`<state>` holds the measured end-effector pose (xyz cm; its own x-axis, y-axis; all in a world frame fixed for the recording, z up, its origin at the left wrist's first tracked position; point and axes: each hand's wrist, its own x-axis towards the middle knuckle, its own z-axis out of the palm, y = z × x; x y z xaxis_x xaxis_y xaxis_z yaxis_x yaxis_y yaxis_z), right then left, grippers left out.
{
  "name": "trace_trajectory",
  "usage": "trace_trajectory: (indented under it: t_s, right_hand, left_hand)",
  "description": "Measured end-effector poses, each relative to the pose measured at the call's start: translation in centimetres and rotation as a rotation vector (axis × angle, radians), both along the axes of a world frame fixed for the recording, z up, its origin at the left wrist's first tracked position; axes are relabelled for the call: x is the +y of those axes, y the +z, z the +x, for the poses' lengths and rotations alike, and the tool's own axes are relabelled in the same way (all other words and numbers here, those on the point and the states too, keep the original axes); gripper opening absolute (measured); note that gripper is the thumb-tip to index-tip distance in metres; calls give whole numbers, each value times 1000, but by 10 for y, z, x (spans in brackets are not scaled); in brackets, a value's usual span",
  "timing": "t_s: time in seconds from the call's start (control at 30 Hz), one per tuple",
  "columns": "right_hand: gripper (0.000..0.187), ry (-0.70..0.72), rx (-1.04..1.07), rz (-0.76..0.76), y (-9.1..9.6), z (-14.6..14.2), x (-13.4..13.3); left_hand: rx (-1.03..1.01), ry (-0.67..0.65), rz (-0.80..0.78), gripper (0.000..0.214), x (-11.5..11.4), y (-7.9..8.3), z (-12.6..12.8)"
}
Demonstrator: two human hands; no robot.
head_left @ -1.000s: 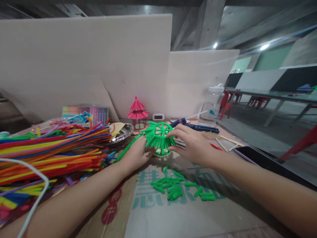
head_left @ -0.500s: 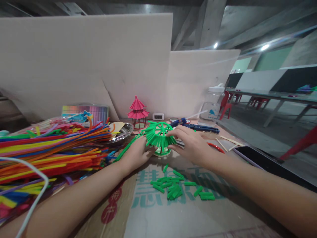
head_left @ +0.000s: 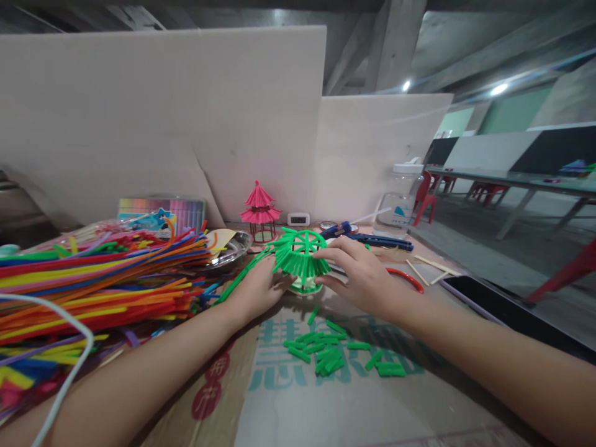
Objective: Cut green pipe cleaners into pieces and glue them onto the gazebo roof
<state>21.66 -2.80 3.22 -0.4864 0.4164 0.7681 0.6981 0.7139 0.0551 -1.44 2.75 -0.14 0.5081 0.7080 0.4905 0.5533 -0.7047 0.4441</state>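
A small green pavilion model [head_left: 305, 264], built of pipe cleaners with a fringed, open-topped roof, stands between my hands. My left hand [head_left: 261, 285] grips it from the left; its fingers are partly hidden behind the roof strips and the thumb lies low near the base. At the right edge, my right hand [head_left: 358, 270] has its fingers on the roof rim and its thumb below, around the fringe. Short cut green pipe-cleaner pieces [head_left: 329, 360] lie in front on the cardboard. Long green pipe cleaners [head_left: 242, 276] lie by my left hand.
Bundles of coloured pipe cleaners [head_left: 102, 273] fill the left side, near a metal bowl [head_left: 237, 251]. Behind stand a pink pavilion model [head_left: 258, 208], a small digital clock [head_left: 298, 219] and a bottle [head_left: 398, 198]. A glue gun [head_left: 338, 230] and a phone [head_left: 479, 298] are to the right.
My right thumb has dropped slightly and my right fingers have shifted a little at the roof rim. The green pavilion and my left hand stay nearly in place.
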Motion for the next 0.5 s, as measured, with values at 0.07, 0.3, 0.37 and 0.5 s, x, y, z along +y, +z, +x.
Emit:
trace_trajectory:
  t_s: [0.07,0.3,0.37,0.5]
  right_hand:
    - [25,0,0,-13,-1,0,0]
    - [22,-29,1,-24,-2,-4,-1]
    - [24,-8,38,7,-3,-3,-2]
    - [23,67,83,79,-5,0,-4]
  left_hand:
    - [8,1,5,29,0,1,0]
    - [-3,-24,26,32,0,1,0]
    - [-7,-22,26,34,0,0,-1]
    - [-17,-63,32,37,1,-1,0]
